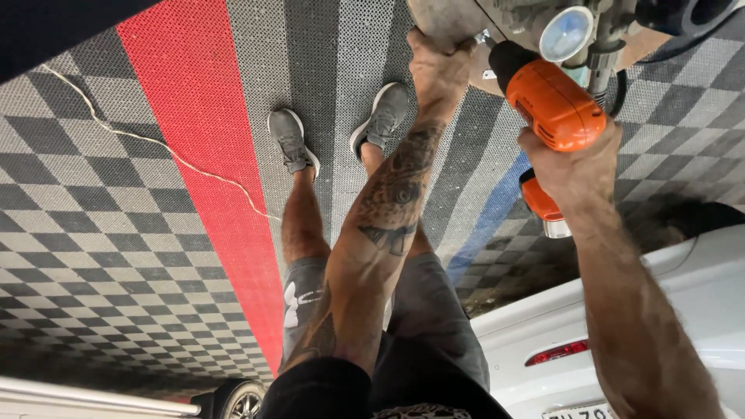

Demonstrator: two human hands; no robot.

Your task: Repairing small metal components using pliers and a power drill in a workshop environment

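Observation:
The picture appears upside down. My left hand [436,64] presses against a grey metal part [446,19] at the top edge, fingers curled on its rim. My right hand [573,164] grips an orange and black power drill [552,105] by its handle. The drill's black nose points up-left at a small fastener beside my left hand. A round gauge with a pale face [566,34] and metal fittings sit just right of the drill's nose.
The floor is checkered grey and black tile with a red stripe [202,178] and a blue stripe [490,221]. A thin white cord [155,143] lies across it. A white car body [621,326] with a red lamp is at lower right. My legs and grey shoes [291,140] are in the middle.

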